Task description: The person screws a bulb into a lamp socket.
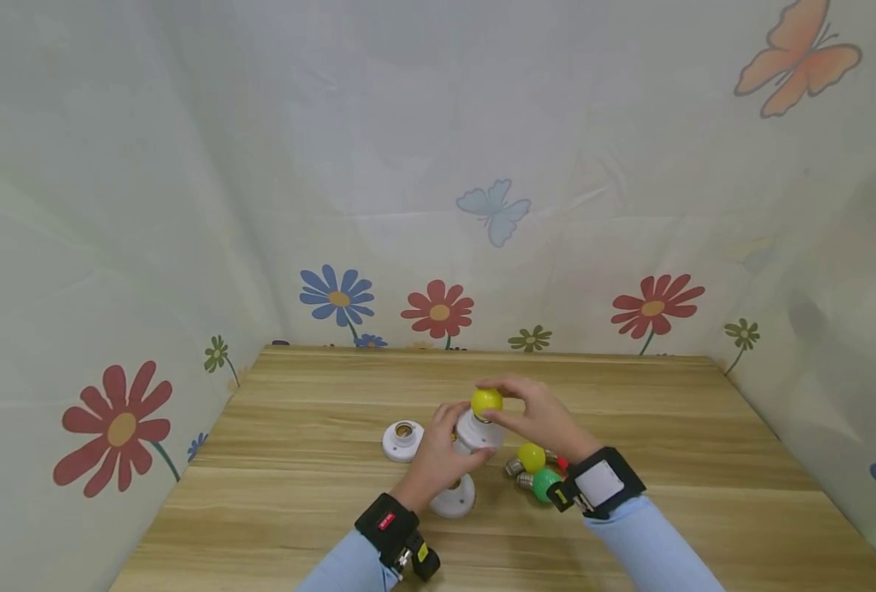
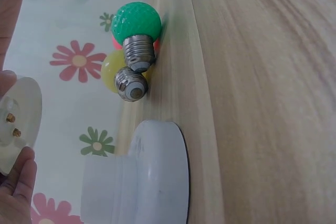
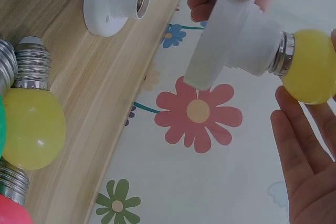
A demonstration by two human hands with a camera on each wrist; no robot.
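My left hand [image 1: 433,460] grips a round white lamp holder [image 1: 479,436] by its base, raised above the table. In the left wrist view two brass screws show on its underside. At the holder's mouth sits a yellow bulb [image 1: 487,400], which my right hand [image 1: 544,418] pinches between thumb and fingers. The right wrist view shows part of the bulb's metal screw cap [image 3: 283,53] outside the holder, the rest hidden in it.
On the wooden table [image 1: 319,510] stand a white lamp holder [image 1: 400,444] at left and another [image 1: 456,500] nearer me, partly behind my left hand. Right of them lie a loose yellow bulb [image 1: 531,456], a green bulb [image 1: 545,487] and a red bulb [image 3: 13,211].
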